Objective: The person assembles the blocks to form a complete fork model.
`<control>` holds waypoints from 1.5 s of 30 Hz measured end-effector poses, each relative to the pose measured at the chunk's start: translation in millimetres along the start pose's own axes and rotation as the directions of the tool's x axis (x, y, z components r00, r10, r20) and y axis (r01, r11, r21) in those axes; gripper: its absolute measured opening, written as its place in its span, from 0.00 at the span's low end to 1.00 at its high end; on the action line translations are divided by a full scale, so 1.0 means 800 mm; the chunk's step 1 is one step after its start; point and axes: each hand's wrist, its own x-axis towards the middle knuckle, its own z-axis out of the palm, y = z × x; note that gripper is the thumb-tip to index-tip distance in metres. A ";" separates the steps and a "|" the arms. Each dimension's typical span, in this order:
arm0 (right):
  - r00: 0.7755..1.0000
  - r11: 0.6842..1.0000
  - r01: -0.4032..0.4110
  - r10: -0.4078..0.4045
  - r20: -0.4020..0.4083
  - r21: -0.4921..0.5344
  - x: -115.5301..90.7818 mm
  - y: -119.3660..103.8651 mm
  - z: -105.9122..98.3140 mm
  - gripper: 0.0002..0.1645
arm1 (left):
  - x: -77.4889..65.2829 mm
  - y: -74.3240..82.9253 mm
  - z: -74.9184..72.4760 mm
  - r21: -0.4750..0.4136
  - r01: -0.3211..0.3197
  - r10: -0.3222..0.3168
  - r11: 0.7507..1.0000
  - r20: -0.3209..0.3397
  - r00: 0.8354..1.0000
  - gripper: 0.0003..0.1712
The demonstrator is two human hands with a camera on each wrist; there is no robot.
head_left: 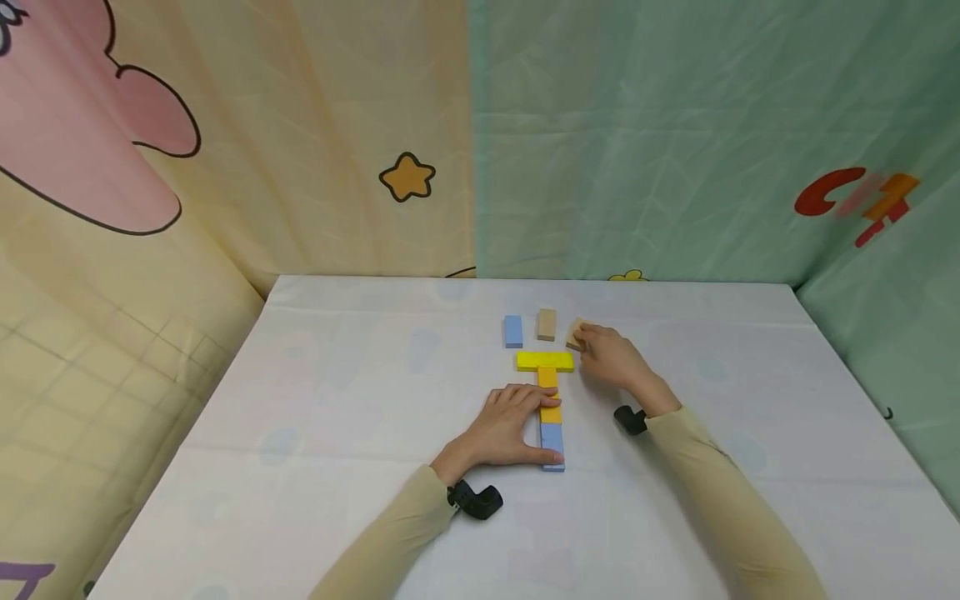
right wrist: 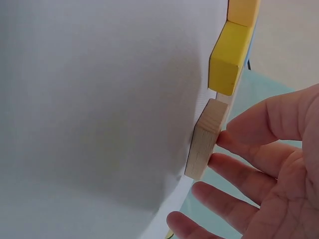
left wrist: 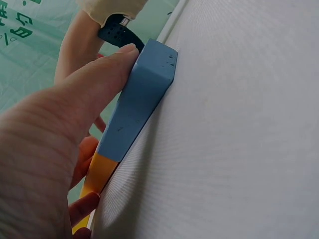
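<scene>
My left hand (head_left: 512, 425) lies with fingers spread over a straight column of blocks. Its thumb rests on the blue block (head_left: 552, 442) at the near end. Its fingertips reach across the orange blocks (head_left: 551, 414) just beyond. A yellow block (head_left: 544, 361) lies crosswise at the column's far end. Past it, my right hand (head_left: 611, 357) touches a slanted, plain wooden block (head_left: 576, 336) with its fingertips. In the right wrist view, the thumb and two fingertips meet the upper edge of this wooden block (right wrist: 202, 144), while the other fingers stay extended beside it.
Beyond the yellow block lie another blue block (head_left: 513, 332) and a second plain wooden block (head_left: 547, 324), side by side. All the blocks are on a table with a white cloth (head_left: 337, 367). Patterned curtains (head_left: 637, 142) hang behind and beside the table.
</scene>
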 end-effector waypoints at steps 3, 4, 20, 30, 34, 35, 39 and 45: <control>1.000 1.000 -0.002 0.002 0.002 -0.004 0.004 0.000 0.001 0.26 | 0.000 0.000 -0.001 0.002 0.001 -0.001 1.000 0.003 1.000 0.46; 1.000 1.000 -0.005 0.005 0.005 -0.005 0.005 -0.001 0.001 0.26 | 0.000 -0.001 -0.001 0.003 0.000 0.000 1.000 0.004 1.000 0.46; 1.000 0.999 0.024 -0.024 0.013 -0.028 0.010 -0.008 0.005 0.25 | 0.001 -0.004 0.000 0.002 -0.001 0.001 1.000 -0.004 1.000 0.45; 0.999 0.998 0.044 -0.044 0.005 -0.035 0.006 -0.008 0.004 0.24 | 0.001 -0.004 0.000 0.002 -0.002 0.002 1.000 -0.003 1.000 0.46; 0.999 0.999 0.038 -0.037 0.021 -0.023 0.005 -0.007 0.004 0.25 | 0.002 -0.004 0.000 -0.001 0.001 -0.001 1.000 0.002 1.000 0.46; 0.999 0.999 0.035 -0.034 0.027 -0.019 0.005 -0.007 0.004 0.25 | 0.002 -0.004 0.000 0.000 0.002 -0.002 1.000 0.003 1.000 0.46; 0.999 1.000 0.022 -0.022 0.044 -0.007 0.004 -0.007 0.005 0.26 | 0.002 -0.003 0.000 0.000 0.003 -0.003 1.000 0.003 1.000 0.46; 0.998 1.000 0.007 -0.008 0.059 0.010 0.003 -0.006 0.004 0.27 | 0.001 -0.002 0.001 -0.012 0.001 -0.001 1.000 -0.001 1.000 0.45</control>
